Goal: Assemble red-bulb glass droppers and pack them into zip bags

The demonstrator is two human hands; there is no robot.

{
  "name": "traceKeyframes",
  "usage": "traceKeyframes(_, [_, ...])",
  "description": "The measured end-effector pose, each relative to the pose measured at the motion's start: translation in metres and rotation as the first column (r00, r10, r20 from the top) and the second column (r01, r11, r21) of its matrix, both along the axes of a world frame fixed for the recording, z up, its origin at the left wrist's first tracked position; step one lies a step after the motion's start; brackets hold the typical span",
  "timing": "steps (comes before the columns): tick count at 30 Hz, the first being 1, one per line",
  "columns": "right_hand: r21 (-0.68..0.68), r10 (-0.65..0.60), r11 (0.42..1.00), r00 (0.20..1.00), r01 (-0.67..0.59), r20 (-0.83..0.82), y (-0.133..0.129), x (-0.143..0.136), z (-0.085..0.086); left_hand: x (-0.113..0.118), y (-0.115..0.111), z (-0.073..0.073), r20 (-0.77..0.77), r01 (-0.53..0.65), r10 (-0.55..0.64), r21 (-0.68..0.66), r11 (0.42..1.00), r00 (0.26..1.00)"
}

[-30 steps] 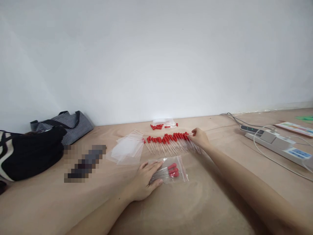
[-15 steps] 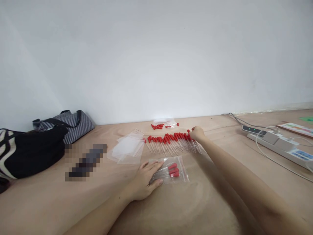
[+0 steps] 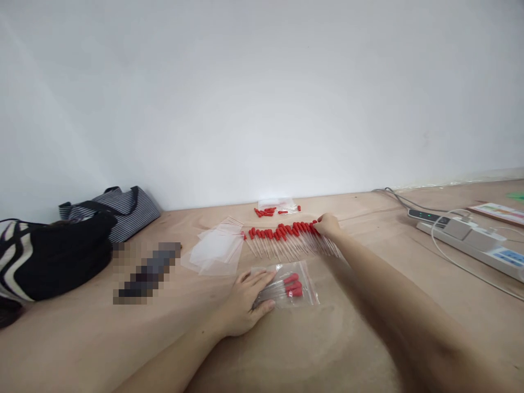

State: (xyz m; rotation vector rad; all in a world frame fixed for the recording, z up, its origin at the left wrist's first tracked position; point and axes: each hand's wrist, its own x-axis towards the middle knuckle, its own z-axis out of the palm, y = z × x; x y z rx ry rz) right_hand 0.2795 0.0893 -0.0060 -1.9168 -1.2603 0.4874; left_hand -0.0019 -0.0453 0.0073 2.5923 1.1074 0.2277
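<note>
Fingers apart, my left hand (image 3: 245, 303) rests on the left side of a clear plastic bag (image 3: 308, 273) lying on the table. Inside the bag are several droppers (image 3: 293, 285) with red bulbs and clear stems. Beyond it, a long row of red-bulbed droppers (image 3: 282, 233) lies side by side. At the right end of that row is my right hand (image 3: 328, 224), fingers pinched together at a red bulb (image 3: 314, 224); whether it grips a dropper is partly hidden. Left of the row, flat clear bags (image 3: 216, 248) overlap.
Near the wall lie loose red bulbs (image 3: 265, 212) and another clear bag (image 3: 273, 202). A black bag (image 3: 61, 259) and a striped bag (image 3: 137, 213) stand at the left, beside a pixelated dark object (image 3: 149, 273). A power strip (image 3: 470, 240) with cables is at the right.
The whole view has shifted slightly. My right hand's fingers are a little lower and closer round the bulb at the row's end. My left hand stays on the bag.
</note>
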Motion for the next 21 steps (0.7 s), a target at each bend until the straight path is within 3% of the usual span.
traceKeyframes(5, [0.125, 0.097, 0.99, 0.973, -0.072, -0.211, -0.023, 0.009, 0.017, 0.0, 0.0, 0.001, -0.011, 0.001, -0.001, -0.004, 1.0, 1.0])
traceKeyframes(9, [0.214, 0.225, 0.965, 0.899, -0.153, -0.374, -0.063, 0.015, 0.012, 0.001, 0.0, 0.001, -0.02, -0.004, 0.004, -0.009, 1.0, 1.0])
traceKeyframes(10, [0.235, 0.255, 0.958, 0.869, -0.167, -0.423, -0.074, 0.014, 0.008, 0.0, 0.0, 0.001, -0.018, -0.004, 0.003, -0.008, 1.0, 1.0])
traceKeyframes(12, [0.325, 0.324, 0.935, 0.706, -0.14, -0.63, -0.092, 0.01, -0.003, 0.0, 0.001, 0.0, -0.014, -0.004, 0.004, -0.005, 1.0, 1.0])
traceKeyframes(14, [0.351, 0.333, 0.932, 0.597, -0.09, -0.73, -0.106, 0.003, -0.012, 0.0, 0.002, 0.0, -0.017, -0.004, 0.004, -0.002, 1.0, 1.0])
traceKeyframes(21, [0.354, 0.312, 0.935, 0.471, -0.001, -0.825, -0.118, -0.027, -0.022, 0.0, 0.0, 0.004, -0.051, -0.025, 0.024, -0.021, 0.999, 0.998])
